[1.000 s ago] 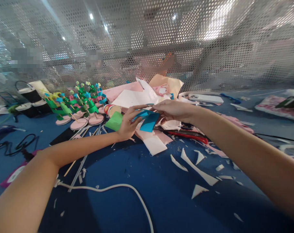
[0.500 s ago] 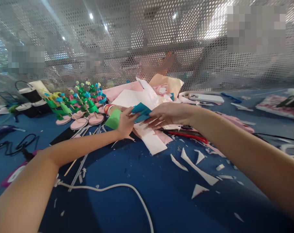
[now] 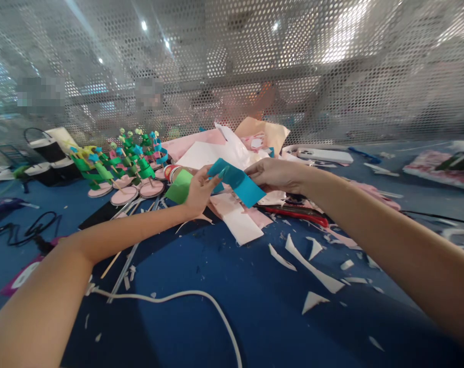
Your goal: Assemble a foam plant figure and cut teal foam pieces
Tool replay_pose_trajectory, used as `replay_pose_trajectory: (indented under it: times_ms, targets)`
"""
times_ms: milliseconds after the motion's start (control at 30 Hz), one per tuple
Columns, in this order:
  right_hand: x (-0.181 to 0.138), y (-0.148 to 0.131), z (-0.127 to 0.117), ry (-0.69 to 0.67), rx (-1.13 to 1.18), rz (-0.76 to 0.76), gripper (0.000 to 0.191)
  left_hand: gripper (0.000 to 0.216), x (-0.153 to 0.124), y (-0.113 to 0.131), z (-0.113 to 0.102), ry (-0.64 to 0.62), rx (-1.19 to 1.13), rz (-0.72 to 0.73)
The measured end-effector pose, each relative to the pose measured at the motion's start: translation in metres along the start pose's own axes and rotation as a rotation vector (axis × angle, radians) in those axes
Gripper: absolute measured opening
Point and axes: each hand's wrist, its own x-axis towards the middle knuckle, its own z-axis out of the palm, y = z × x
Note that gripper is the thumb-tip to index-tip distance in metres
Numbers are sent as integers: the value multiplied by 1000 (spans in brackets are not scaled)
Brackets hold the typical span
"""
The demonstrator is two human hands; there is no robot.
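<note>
Both my hands reach forward over a blue table (image 3: 224,286) and hold a blue sheet of foam paper (image 3: 237,183) between them. My left hand (image 3: 199,193) pinches its left end with thumb and fingers. My right hand (image 3: 272,175) grips its upper right edge, fingers closed. The sheet hangs tilted, its lower corner pointing down over white and pink paper sheets (image 3: 239,222). A green paper piece (image 3: 179,187) lies just left of my left hand.
Several green and blue paper figures on pink discs (image 3: 119,171) stand at the left. Red-handled scissors (image 3: 297,213) lie under my right wrist. White paper scraps (image 3: 312,266) litter the table. A white cable (image 3: 178,296) runs across the front. A perforated metal screen (image 3: 232,66) closes off the back.
The blue sheet, bunched small between my hands half a second ago, is now spread out and tilted down to the right. My right hand has drawn slightly right and up.
</note>
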Motion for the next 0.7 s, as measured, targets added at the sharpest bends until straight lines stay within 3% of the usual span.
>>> replay_pose_trajectory:
  times_ms: [133,300,500,567,700]
  targets:
    - [-1,-2,3,40,101,-14,21,40,0,-4,-6,-170,16,127]
    - [0,-6,2,7,245,-46,29,54,-6,5,-8,-385,245,200]
    - [-4,-13,-1,-115,425,-15,39,39,-8,10,-6,-341,315,226]
    - [-4,-12,3,-51,415,-35,38,34,-8,10,-6,-335,328,232]
    - [2,-4,11,112,357,-146,13,24,-9,7,-6,-283,323,260]
